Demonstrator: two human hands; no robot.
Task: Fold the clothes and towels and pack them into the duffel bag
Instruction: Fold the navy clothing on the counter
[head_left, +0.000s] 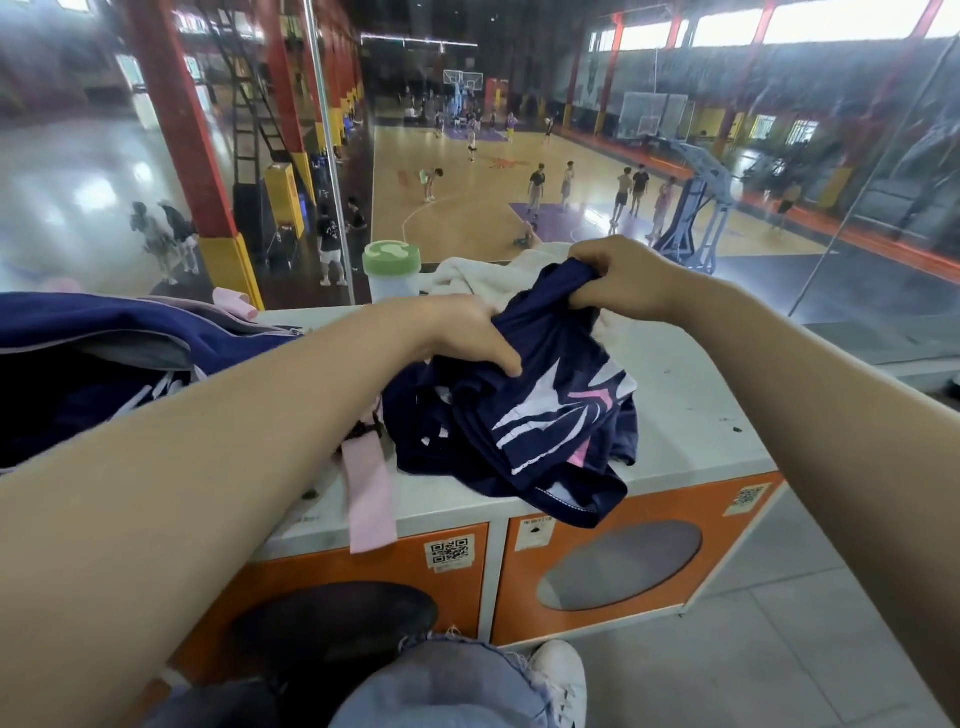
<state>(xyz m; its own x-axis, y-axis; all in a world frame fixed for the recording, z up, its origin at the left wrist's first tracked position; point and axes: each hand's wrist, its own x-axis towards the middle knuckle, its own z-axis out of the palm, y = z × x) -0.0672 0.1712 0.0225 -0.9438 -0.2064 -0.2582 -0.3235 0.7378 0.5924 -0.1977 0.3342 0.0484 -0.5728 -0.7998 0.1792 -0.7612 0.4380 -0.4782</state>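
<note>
A crumpled navy garment (540, 415) with white and pink markings lies bunched on the white cabinet top (691, 415). My left hand (467, 338) grips its upper left edge. My right hand (618, 280) pinches its top and lifts it slightly. Behind it lies a cream towel (478, 280). The navy duffel bag (104, 353), unzipped with a pink trim, rests at the left; its pink strap (371, 493) hangs over the cabinet's front edge.
A clear bottle with a green lid (392, 270) stands at the back of the cabinet top. Below are orange locker fronts (613, 561) with oval windows. Beyond a glass wall is a basketball court with several people. My knee and white shoe (561, 670) are below.
</note>
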